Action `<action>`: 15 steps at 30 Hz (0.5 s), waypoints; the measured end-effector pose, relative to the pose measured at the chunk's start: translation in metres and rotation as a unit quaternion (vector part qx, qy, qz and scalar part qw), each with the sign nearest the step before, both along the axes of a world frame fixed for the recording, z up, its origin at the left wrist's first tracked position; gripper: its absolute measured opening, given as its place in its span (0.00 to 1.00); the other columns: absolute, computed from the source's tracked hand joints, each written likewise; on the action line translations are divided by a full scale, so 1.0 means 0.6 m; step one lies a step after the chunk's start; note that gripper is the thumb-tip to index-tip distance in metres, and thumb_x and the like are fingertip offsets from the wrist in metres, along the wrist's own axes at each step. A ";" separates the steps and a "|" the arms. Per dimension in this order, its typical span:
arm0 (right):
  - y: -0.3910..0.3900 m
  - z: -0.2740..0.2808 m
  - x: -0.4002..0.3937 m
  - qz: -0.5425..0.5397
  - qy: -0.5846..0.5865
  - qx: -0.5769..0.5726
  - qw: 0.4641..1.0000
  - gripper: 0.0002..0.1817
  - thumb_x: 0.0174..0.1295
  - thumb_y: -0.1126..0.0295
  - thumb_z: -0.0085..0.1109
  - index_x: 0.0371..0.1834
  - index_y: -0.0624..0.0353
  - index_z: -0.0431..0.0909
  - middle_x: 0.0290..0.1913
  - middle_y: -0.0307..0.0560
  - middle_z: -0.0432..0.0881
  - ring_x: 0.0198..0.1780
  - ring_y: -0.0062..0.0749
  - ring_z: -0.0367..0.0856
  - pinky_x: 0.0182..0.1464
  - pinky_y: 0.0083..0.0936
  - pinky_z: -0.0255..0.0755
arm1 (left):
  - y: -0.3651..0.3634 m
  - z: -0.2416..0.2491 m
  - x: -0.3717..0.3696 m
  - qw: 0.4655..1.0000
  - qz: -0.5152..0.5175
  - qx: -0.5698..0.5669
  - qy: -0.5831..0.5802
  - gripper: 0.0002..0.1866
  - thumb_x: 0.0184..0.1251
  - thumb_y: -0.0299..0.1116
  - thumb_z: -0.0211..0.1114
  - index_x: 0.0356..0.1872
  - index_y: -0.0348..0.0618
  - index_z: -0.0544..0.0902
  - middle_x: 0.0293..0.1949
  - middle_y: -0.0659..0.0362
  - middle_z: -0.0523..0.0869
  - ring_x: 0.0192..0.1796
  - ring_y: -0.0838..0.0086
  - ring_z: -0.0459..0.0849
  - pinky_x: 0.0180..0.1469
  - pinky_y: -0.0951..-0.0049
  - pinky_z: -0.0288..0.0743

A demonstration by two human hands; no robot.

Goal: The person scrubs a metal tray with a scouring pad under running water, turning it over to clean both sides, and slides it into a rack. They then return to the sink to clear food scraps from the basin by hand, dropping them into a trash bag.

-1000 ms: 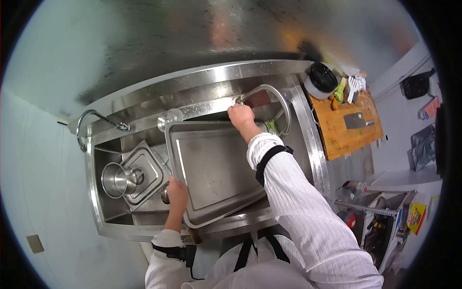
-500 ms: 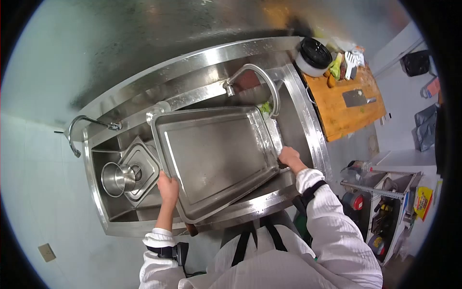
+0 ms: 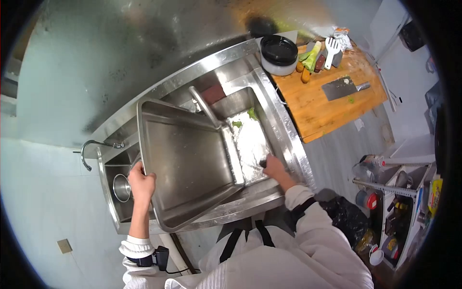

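Note:
A large rectangular stainless steel tray [image 3: 187,164] slants over the sink, its left side raised and its right edge down in the right basin. My left hand [image 3: 142,185] is closed round the tray's left rim. Off the tray, my right hand [image 3: 276,170] is over the right part of that basin, fingers closed on a small dark thing [image 3: 263,164] too indistinct to name. Bits of green leaf [image 3: 252,114] lie on the wet, shiny basin floor [image 3: 251,144] beyond it. The curved faucet [image 3: 207,108] reaches over the tray's right edge.
A metal pot [image 3: 121,188] is in the left basin near another faucet [image 3: 101,143]. On the wooden cutting board [image 3: 317,113] at right are a cleaver [image 3: 341,88], a white slotted turner [image 3: 331,50] and vegetables. A black-lidded container [image 3: 279,55] stands beside the sink.
My right hand has let go of the tray's right rim and now holds something small and dark. The tray has shifted left and tilted, left side up, uncovering more of the right basin.

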State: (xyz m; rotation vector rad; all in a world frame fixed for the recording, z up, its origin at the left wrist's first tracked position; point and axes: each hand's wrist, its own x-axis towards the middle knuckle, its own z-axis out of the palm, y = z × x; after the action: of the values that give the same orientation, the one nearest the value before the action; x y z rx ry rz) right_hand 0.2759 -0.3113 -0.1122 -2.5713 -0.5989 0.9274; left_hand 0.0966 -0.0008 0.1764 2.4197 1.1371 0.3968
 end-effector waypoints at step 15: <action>-0.024 0.049 0.013 0.122 0.056 0.156 0.979 0.16 0.44 0.72 0.59 0.40 0.54 0.75 0.40 0.51 0.79 0.42 0.48 0.78 0.43 0.38 0.72 | -0.166 0.274 0.020 0.963 0.058 0.243 0.107 0.05 0.37 0.16 0.50 0.22 0.29 0.70 0.15 0.45 0.65 0.18 0.67 0.57 0.23 0.72 0.61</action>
State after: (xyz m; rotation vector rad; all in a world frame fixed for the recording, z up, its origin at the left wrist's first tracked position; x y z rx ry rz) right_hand 0.2835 -0.3255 -0.0827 -2.1858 -0.9603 0.9603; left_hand 0.1085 -0.1006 0.3407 2.8822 1.4136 0.5114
